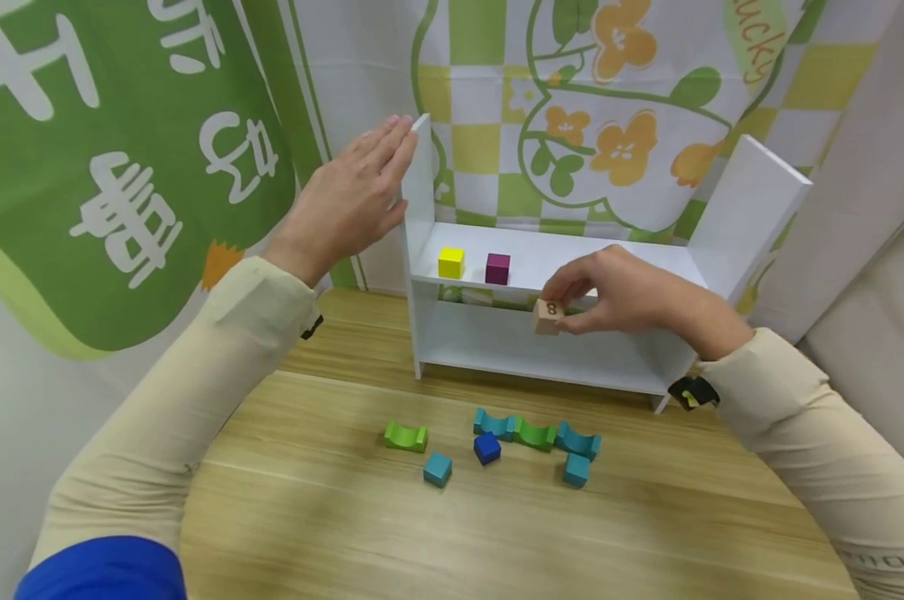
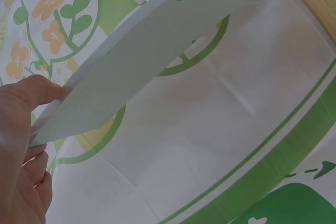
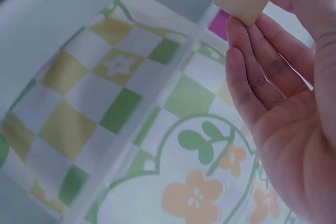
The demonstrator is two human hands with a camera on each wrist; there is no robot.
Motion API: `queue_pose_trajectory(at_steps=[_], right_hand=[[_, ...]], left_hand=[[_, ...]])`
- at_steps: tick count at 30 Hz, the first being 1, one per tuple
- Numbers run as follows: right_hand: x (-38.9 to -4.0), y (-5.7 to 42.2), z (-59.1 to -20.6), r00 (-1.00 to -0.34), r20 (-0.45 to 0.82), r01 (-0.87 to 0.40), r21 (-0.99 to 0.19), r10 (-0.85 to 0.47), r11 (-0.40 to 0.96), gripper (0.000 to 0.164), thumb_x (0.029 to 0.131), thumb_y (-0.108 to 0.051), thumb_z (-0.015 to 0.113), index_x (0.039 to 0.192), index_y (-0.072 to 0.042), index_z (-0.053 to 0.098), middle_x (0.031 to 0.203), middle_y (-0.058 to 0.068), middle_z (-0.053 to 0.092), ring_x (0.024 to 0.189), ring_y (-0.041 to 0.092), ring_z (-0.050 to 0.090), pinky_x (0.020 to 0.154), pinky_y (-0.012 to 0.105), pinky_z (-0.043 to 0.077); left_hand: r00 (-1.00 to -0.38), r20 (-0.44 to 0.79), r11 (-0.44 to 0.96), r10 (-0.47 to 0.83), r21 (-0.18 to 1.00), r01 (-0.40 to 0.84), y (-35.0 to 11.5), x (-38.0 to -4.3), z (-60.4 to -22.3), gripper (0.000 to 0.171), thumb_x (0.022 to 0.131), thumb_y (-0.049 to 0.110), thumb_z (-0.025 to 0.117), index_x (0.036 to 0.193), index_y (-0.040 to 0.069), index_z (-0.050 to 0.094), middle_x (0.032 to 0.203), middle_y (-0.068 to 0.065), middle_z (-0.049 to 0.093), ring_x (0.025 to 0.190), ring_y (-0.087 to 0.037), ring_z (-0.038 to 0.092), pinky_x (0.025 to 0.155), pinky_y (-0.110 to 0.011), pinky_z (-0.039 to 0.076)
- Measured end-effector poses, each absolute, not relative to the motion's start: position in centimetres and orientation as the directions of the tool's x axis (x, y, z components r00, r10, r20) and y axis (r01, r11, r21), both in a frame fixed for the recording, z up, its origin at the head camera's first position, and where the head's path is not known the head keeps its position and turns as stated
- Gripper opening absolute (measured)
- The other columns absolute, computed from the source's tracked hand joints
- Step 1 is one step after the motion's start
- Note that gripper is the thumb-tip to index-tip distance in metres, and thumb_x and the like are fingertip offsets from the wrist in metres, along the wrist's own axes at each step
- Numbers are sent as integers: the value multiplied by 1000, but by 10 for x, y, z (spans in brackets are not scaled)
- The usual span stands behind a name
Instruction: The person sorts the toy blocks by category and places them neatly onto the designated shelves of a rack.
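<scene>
My right hand (image 1: 620, 292) pinches a plain wooden cube (image 1: 547, 317) marked with an 8, held in front of the shelf between its two boards. In the right wrist view the thumb and fingertips grip that cube (image 3: 241, 1). At the upper left, my left hand (image 1: 350, 196) holds the side panel of the white shelf (image 1: 541, 342). The left wrist view has the panel (image 2: 121, 72) between thumb and fingers. On the upper board sit a yellow cube (image 1: 452, 262) and a purple cube (image 1: 498, 268), a little apart.
On the wooden table (image 1: 496, 542) before the shelf lie a separate green curved block (image 1: 406, 436), a row of teal and green curved blocks (image 1: 534, 433), a dark blue cube (image 1: 486, 448) and two teal cubes (image 1: 437, 469). Patterned cloth (image 1: 489, 108) hangs behind.
</scene>
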State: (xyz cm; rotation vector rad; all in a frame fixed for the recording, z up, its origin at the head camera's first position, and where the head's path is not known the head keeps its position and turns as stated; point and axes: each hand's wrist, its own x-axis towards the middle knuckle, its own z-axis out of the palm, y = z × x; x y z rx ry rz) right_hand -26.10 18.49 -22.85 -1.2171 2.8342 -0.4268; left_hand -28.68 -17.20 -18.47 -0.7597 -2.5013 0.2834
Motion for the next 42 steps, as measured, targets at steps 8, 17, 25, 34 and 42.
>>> queue_pose_trajectory(at_steps=[8, 17, 25, 34, 42], right_hand=[[-282, 178, -209, -749, 72, -655, -228, -658, 721, 26, 90, -18, 83, 116, -13, 80, 114, 3, 81, 105, 23, 77, 98, 45, 64], [-303, 174, -209, -765, 67, -639, -201, -640, 743, 28, 94, -16, 78, 120, -7, 79, 117, 11, 80, 110, 31, 76, 102, 50, 62], [-313, 174, -217, -776, 53, -621, -235, -628, 748, 28, 95, -13, 77, 121, -5, 78, 119, 12, 80, 110, 29, 76, 112, 55, 55], [-316, 173, -218, -777, 43, -620, -229, -628, 751, 29, 95, -12, 76, 123, -5, 77, 121, 13, 79, 110, 29, 77, 102, 50, 62], [-311, 174, -210, -790, 32, -607, -189, -612, 772, 40, 97, -18, 76, 134, -4, 72, 131, 16, 75, 121, 36, 72, 112, 55, 55]], left_hand=[[-708, 417, 820, 570, -343, 459, -173, -288, -188, 76, 109, 23, 55, 166, -6, 14, 177, -21, 13, 165, -35, 17, 137, -46, 16], [-705, 414, 816, 576, -336, 470, -173, -289, -188, 76, 109, 23, 55, 166, -6, 14, 177, -21, 13, 165, -35, 18, 138, -45, 16], [-707, 409, 815, 577, -341, 468, -172, -289, -187, 77, 109, 24, 55, 167, -5, 13, 177, -21, 11, 166, -35, 17, 138, -45, 16], [-714, 408, 820, 570, -339, 461, -172, -288, -185, 78, 110, 25, 55, 167, -4, 12, 177, -20, 10, 166, -34, 16, 138, -45, 15], [-710, 416, 821, 568, -335, 462, -173, -287, -185, 77, 110, 24, 55, 167, -5, 12, 177, -20, 11, 166, -35, 16, 138, -45, 16]])
